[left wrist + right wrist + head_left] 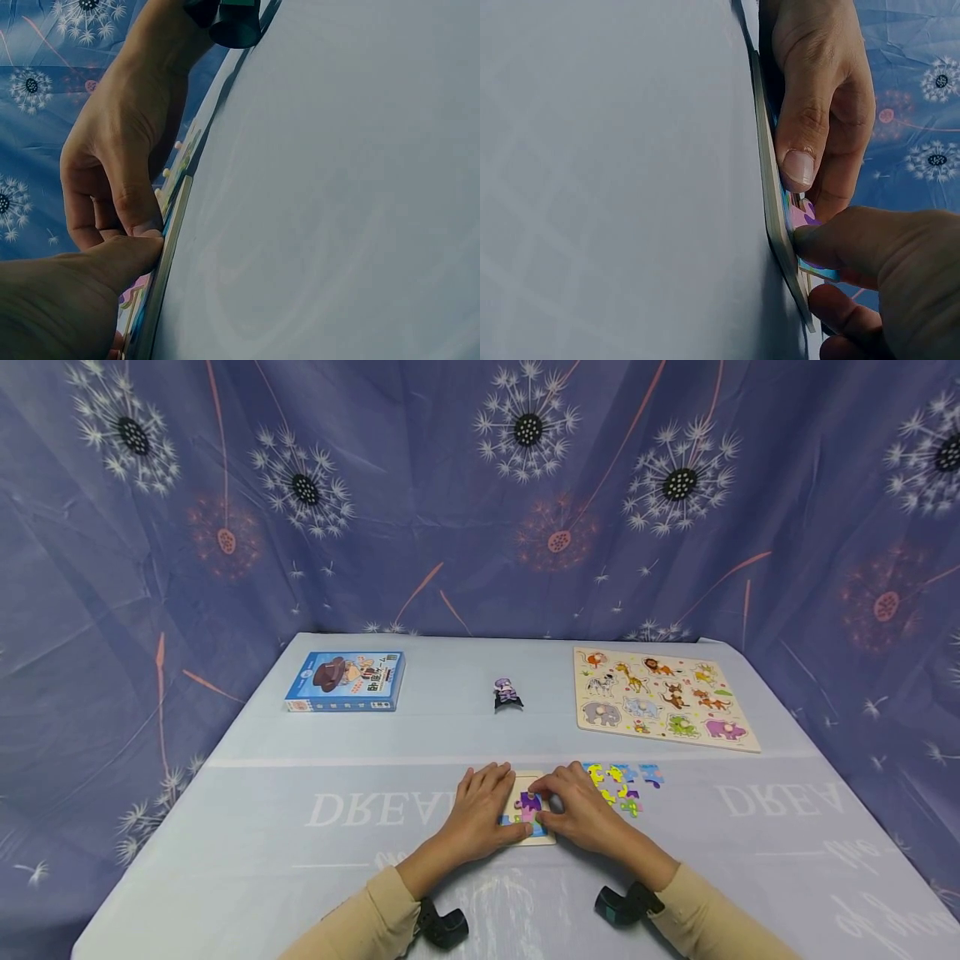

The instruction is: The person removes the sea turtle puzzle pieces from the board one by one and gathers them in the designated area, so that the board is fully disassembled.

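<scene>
A small wooden puzzle board (534,841) lies near the middle of the table, partly filled with purple, pink and blue pieces (529,804). My left hand (480,814) holds the board at its left side, with the thumb across the near edge. From the right, my right hand (587,810) reaches over the board and pinches a jigsaw piece (819,271) between thumb and fingers. That piece looks tilted against the board in the right wrist view; the fingers cover part of it. Several loose jigsaw pieces (630,774) lie beyond the right hand.
At the back left stands a blue game box (345,683). A small purple and black figure (506,693) is at the back middle. An animal peg puzzle (663,697) lies at the back right. Behind the table hangs a blue dandelion-patterned cloth (420,485).
</scene>
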Demonstrator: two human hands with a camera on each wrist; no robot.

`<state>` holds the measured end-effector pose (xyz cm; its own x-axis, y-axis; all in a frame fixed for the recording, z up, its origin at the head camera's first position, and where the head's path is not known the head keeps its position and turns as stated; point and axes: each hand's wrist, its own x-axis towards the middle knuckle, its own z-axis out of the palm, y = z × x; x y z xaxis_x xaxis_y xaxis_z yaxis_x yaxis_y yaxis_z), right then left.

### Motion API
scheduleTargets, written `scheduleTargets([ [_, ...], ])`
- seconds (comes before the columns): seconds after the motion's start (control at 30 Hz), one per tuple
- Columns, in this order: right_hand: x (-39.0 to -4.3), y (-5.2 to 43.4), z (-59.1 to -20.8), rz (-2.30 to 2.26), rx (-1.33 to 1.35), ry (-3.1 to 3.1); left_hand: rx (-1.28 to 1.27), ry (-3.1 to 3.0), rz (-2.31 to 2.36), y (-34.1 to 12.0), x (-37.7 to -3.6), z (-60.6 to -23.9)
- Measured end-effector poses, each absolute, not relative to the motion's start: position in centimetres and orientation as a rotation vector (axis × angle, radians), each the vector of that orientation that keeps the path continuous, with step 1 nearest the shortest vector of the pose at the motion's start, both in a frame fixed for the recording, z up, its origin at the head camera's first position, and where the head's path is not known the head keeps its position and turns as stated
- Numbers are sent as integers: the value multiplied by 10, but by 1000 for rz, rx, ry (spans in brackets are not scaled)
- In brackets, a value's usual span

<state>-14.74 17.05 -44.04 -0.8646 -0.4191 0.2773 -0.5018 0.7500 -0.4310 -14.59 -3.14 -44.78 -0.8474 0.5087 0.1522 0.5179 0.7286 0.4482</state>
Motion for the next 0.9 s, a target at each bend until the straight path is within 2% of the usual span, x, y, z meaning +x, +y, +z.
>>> scheduleTargets([
  [0.63, -148, 170, -440, 762, 728, -2792, -858, -2912, -757, -31, -146, -447],
  [0.9, -145, 193, -434, 788, 664, -2757, -841, -2925, -759, -31, -146, -449],
])
